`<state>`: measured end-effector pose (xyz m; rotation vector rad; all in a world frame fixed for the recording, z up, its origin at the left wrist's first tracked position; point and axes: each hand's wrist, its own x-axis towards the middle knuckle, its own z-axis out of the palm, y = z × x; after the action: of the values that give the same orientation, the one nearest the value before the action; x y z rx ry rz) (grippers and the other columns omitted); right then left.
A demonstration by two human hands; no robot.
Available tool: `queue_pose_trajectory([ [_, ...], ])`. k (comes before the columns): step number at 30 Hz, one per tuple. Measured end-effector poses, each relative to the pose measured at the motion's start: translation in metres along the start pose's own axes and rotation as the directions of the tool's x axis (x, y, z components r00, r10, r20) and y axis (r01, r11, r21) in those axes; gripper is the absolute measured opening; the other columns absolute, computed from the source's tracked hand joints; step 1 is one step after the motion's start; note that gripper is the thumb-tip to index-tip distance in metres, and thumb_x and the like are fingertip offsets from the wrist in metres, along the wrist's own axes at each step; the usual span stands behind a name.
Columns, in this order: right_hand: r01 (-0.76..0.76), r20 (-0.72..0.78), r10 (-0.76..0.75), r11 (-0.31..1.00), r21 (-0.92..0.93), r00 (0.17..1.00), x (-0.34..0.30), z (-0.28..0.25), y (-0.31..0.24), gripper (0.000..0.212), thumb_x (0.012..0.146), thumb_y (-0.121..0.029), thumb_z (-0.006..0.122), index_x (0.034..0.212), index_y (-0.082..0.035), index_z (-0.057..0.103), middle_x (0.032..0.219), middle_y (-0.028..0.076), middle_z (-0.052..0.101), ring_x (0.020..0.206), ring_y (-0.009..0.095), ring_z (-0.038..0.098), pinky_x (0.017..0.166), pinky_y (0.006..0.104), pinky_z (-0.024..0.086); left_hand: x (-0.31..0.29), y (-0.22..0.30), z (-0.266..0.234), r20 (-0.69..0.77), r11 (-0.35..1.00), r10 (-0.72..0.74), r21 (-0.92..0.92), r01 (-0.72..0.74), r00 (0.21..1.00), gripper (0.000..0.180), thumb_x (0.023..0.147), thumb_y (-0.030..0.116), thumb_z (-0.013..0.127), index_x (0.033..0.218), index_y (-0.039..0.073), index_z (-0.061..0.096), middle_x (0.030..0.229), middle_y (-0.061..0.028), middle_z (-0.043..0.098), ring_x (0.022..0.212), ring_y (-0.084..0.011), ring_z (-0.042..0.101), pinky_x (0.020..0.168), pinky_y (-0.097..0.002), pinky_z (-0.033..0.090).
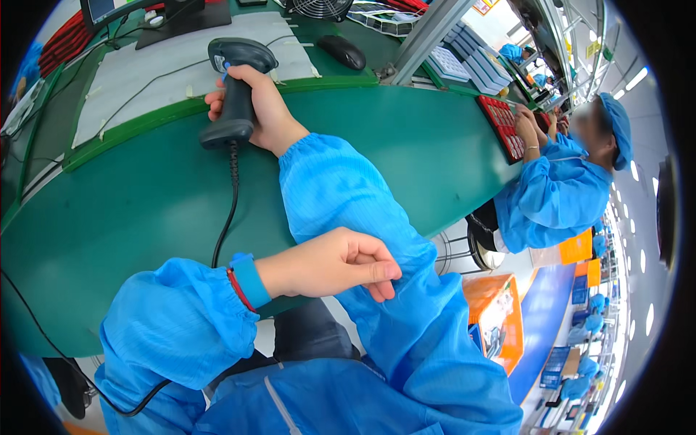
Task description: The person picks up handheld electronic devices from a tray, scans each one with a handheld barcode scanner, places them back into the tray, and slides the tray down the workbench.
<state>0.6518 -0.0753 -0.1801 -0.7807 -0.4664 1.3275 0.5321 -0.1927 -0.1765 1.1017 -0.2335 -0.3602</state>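
Observation:
A black handheld barcode scanner (238, 109) is upright above the far part of the green table, its head at the top and its coiled cable (233, 174) hanging from the grip. My right hand (264, 109) is wrapped round that grip, the thumb near the upper end. Closer to my body, my left hand (333, 262) hovers over my right sleeve (348, 196). Its fingers curl in against the thumb, and nothing shows between them. Round the left wrist sit a blue strap (251, 275) and a red band (241, 291).
Beyond the green table (130, 210) lie a white mat (152, 80), a black mouse (341, 52) and a monitor stand (181, 25). A metal post (431, 40) rises at the back. To the right, another person (558, 181) handles a red tray (500, 127); an orange bin (500, 319) stands below.

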Motion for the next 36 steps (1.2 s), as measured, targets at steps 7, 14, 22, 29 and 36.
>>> queue_pose_trajectory([
  [7, 0.011, 0.029, -0.011, 1.000, 0.013, 1.000, 0.002, 0.004, 0.001, 0.038, 0.086, -0.032, 0.058, 0.103, 0.000, 0.048, 0.085, 0.017, 0.063, 0.070, 0.022, 0.060, 0.072, 0.0380, 0.053, -0.005, 0.003, -0.008, 0.102, 0.957, 0.138, -0.270, -0.106, 0.985, 0.011, 0.087, 0.014, 0.054, 0.089, 0.004, 0.058, 0.088, -0.0058, 0.061, 0.078, -0.0150, 0.061, 0.078, -0.0301, 0.048],
  [14, 0.025, 0.038, -0.025, 1.000, 0.013, 0.999, 0.002, 0.005, -0.007, 0.038, 0.085, -0.032, 0.058, 0.103, 0.000, 0.048, 0.085, 0.018, 0.062, 0.071, 0.023, 0.061, 0.072, 0.0391, 0.054, -0.001, 0.009, -0.014, -0.010, 0.892, 0.147, -0.432, -0.137, 0.989, 0.030, 0.089, 0.030, 0.042, 0.065, 0.012, 0.038, 0.064, 0.0002, 0.041, 0.059, -0.0123, 0.040, 0.069, -0.0318, 0.042],
  [22, 0.049, 0.074, -0.049, 0.999, 0.002, 0.996, 0.009, -0.009, -0.001, 0.036, 0.085, -0.030, 0.058, 0.101, 0.001, 0.047, 0.085, 0.018, 0.062, 0.069, 0.022, 0.061, 0.071, 0.0391, 0.054, 0.006, -0.002, -0.022, -0.106, 0.894, 0.122, -0.419, -0.156, 0.987, 0.038, 0.094, 0.033, 0.033, 0.061, 0.014, 0.030, 0.058, 0.0018, 0.031, 0.054, -0.0126, 0.032, 0.059, -0.0298, 0.036],
  [29, 0.045, 0.056, -0.043, 0.999, -0.029, 0.998, 0.007, -0.010, 0.005, 0.037, 0.085, -0.031, 0.058, 0.102, 0.000, 0.048, 0.086, 0.019, 0.062, 0.070, 0.022, 0.061, 0.071, 0.0389, 0.054, 0.004, -0.008, -0.023, -0.120, 0.897, 0.118, -0.412, -0.158, 0.986, 0.041, 0.096, 0.036, 0.033, 0.061, 0.014, 0.030, 0.057, 0.0022, 0.031, 0.054, -0.0122, 0.032, 0.058, -0.0299, 0.036],
  [36, 0.048, 0.060, -0.046, 0.998, -0.037, 0.997, 0.006, -0.008, 0.005, 0.037, 0.085, -0.030, 0.058, 0.103, 0.000, 0.047, 0.087, 0.019, 0.062, 0.070, 0.022, 0.061, 0.072, 0.0388, 0.054, 0.003, -0.009, -0.024, -0.101, 0.889, 0.135, -0.427, -0.165, 0.986, 0.041, 0.096, 0.035, 0.034, 0.061, 0.013, 0.034, 0.060, 0.0003, 0.037, 0.056, -0.0134, 0.039, 0.064, -0.0305, 0.040],
])
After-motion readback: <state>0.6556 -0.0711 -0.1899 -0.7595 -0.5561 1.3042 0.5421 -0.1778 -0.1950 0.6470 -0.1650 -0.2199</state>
